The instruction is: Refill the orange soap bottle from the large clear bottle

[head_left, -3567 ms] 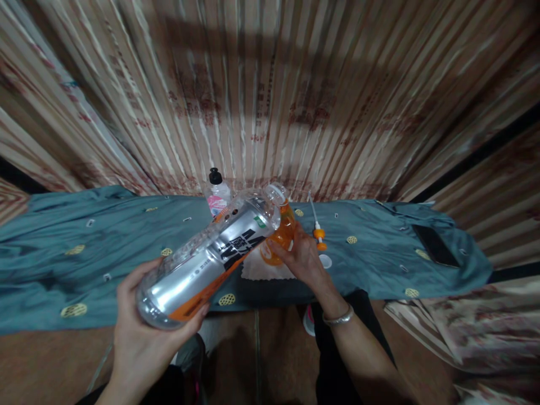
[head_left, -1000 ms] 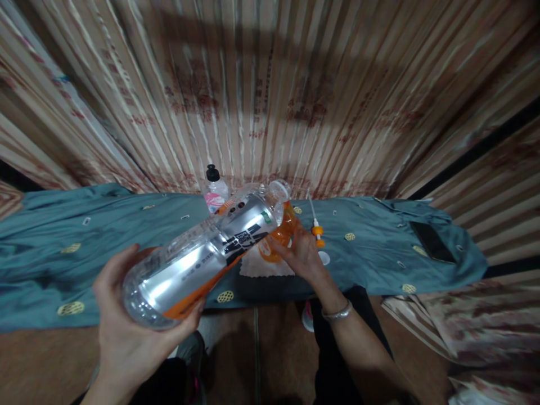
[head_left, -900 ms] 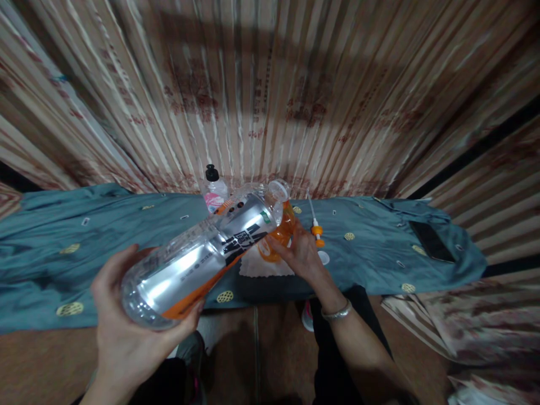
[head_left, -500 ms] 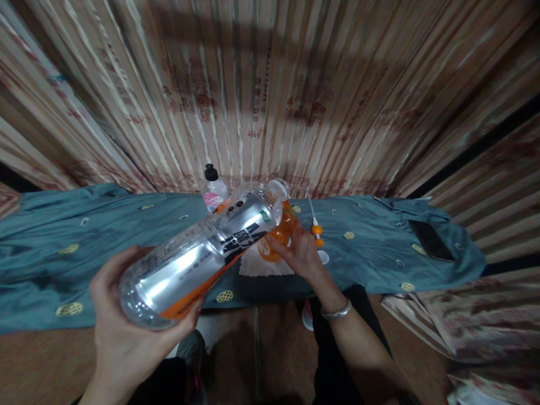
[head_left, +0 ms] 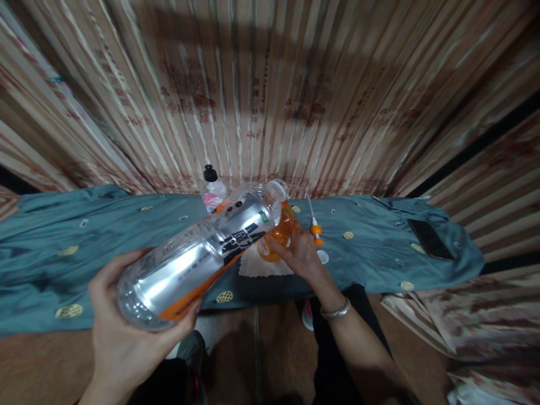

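Observation:
My left hand (head_left: 130, 315) is closed round the base of a large clear plastic bottle (head_left: 202, 253) with a silver, black and orange label. The bottle is tilted, its neck to the upper right over a smaller orange bottle (head_left: 282, 230). My right hand (head_left: 300, 250), a bracelet on its wrist, is wrapped round the orange bottle, which stands on a pale cloth (head_left: 255, 269). Where the two bottle mouths meet is hard to make out. Right of that hand lie an orange and white pump top (head_left: 315, 232) with its tube and a white cap (head_left: 323, 257).
A clear bottle with a black cap and pink label (head_left: 213, 194) stands behind the tilted bottle. At the right end of the narrow table with its teal cloth (head_left: 371, 264) lies a dark phone (head_left: 430, 239). A patterned curtain (head_left: 270, 101) hangs behind.
Almost nothing differs. The large bottle has shifted very slightly left with my left hand, and the whole view has moved a little.

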Available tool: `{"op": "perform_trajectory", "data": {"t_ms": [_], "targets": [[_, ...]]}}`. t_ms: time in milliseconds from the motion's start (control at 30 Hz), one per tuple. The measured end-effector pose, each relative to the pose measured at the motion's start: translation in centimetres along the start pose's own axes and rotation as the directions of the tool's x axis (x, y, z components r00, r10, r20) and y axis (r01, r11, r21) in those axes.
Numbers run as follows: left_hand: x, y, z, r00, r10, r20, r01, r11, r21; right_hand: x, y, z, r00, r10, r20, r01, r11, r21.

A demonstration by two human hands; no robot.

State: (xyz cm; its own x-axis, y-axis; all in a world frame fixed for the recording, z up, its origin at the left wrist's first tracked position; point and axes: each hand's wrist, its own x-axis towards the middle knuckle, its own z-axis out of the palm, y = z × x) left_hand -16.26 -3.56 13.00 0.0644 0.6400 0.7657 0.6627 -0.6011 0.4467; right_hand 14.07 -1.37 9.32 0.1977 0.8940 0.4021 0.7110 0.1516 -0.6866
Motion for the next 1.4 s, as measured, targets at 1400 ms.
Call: {"op": "perform_trajectory", "data": {"t_ms": [1400], "targets": [[0.10, -0.39, -0.44, 1.000, 0.025, -0.012, -0.025, 1.000, 0.010, 0.01, 0.18, 0.23, 1.000, 0.009, 0.000, -0.009, 1.000, -0.009]]}}
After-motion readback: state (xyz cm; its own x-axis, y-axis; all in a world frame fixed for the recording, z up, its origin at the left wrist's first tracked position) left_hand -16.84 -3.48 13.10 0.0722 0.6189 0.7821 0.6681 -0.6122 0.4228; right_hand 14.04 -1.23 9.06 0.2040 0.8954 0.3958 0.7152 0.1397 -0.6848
